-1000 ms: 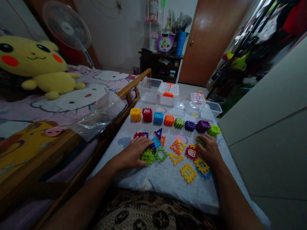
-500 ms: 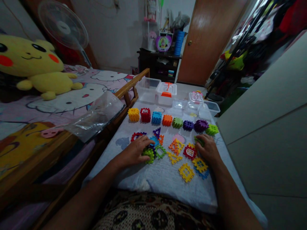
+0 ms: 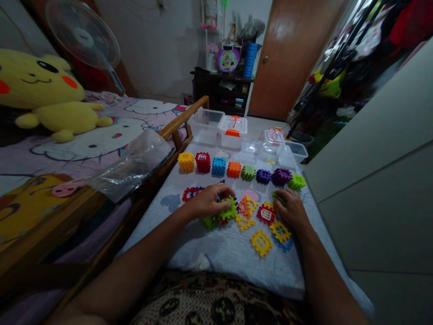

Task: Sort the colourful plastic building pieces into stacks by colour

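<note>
My left hand (image 3: 213,201) is closed on a lime-green interlocking building tile (image 3: 230,210), held just over other tiles. Beneath it lie another green tile (image 3: 210,222) and bits of red and blue, mostly covered by the hand. A red tile (image 3: 190,194) lies to the left. My right hand (image 3: 291,206) has its fingers curled around a green tile (image 3: 278,197), partly hidden. Between the hands are orange triangular pieces (image 3: 248,206), a yellow triangle (image 3: 244,223) and a red window tile (image 3: 265,214). Closer to me lie yellow window tiles (image 3: 261,243) and a blue tile (image 3: 284,244).
A row of stacked tiles sorted by colour, from a yellow stack (image 3: 186,162) to a lime stack (image 3: 297,181), crosses the cloth-covered table (image 3: 216,253). Clear plastic boxes (image 3: 233,135) stand behind. A wooden bed rail (image 3: 184,119) borders the left, a pale cabinet (image 3: 379,180) the right.
My left hand has moved right with a lime-green tile in it, now covering the blue and green pieces there. My right hand stays at its green tile. The view has shifted slightly.
</note>
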The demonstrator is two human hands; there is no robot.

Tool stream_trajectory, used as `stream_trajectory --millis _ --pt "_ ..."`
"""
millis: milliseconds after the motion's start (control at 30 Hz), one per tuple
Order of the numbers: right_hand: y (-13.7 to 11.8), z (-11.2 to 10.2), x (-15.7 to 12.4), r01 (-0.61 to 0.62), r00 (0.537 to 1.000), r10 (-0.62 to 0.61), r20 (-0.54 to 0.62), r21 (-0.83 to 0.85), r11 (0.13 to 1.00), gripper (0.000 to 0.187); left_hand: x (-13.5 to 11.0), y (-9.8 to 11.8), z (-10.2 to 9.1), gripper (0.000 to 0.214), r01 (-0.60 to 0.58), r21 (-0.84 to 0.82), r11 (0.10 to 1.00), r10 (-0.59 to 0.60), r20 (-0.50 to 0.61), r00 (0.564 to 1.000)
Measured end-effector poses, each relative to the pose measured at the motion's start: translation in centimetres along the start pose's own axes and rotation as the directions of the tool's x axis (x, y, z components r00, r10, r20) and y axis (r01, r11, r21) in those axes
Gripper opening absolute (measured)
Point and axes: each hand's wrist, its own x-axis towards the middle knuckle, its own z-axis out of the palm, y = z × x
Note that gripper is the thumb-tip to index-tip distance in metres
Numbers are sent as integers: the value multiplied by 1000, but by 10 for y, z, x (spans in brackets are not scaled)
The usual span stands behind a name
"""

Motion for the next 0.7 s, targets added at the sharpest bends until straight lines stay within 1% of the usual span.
stream_trajectory --millis 133,200,300,400,467,500,567,633,700 --pt "3 2 -1 -15 999 15 -30 10 1000 24 22 -1 19 22 -25 38 999 25 -13 1000" --pt "5 3 -1 -13 999 13 -40 13 1000 24 28 -3 24 27 -29 88 996 34 -52 998" --pt "2 2 0 2 998 -1 -58 16 1000 22 29 -8 25 32 -36 176 984 60 -134 989" --pt "-15 -2 3 56 998 -55 -37 38 998 20 26 -14 19 29 -36 245 969 77 -159 984" --pt "-35 -6 7 128 991 -131 28 88 988 20 24 -18 14 26 -28 278 960 74 -156 985" --pt "-47 -8 9 173 980 -183 82 117 978 21 22 -20 12 25 -21 293 956 70 -155 985" --pt "-71 -10 12 250 940 -278 196 159 955 26 20 -22 9 25 -7 323 946 62 -159 985" --pt "-93 -9 15 296 884 -332 330 153 943 47 17 -24 8 24 -3 334 943 60 -161 985" --pt "-108 -4 16 322 837 -347 422 132 937 62 14 -24 8 23 -13 325 946 69 -161 984"
